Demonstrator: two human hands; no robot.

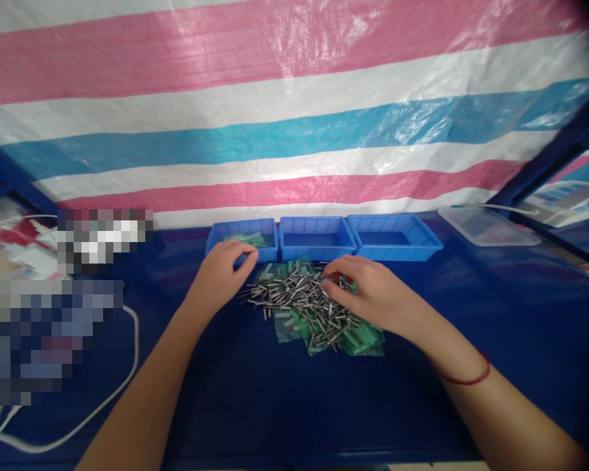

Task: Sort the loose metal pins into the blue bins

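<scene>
A heap of thin silvery metal rods [302, 294] lies on green-tinted plastic bags [363, 339] in the middle of the table. My left hand [226, 271] is at the front of the left blue bin [216, 230], which has green-tinted pieces [248, 239] in it. Its thumb and forefinger come together in a pinch; whether anything small is between them is hidden. Over the right side of the heap hangs my right hand [370, 291]. The thumb and forefinger there are curved with a small gap between the tips, and I see no rod held in them.
A middle blue bin [317, 252] and a right blue bin [397, 251] stand beside the left one. A clear plastic lid [488, 226] lies at the back right. A white cable [135, 353] loops at the left, near blurred-out items. A striped sheet [294, 144] hangs behind.
</scene>
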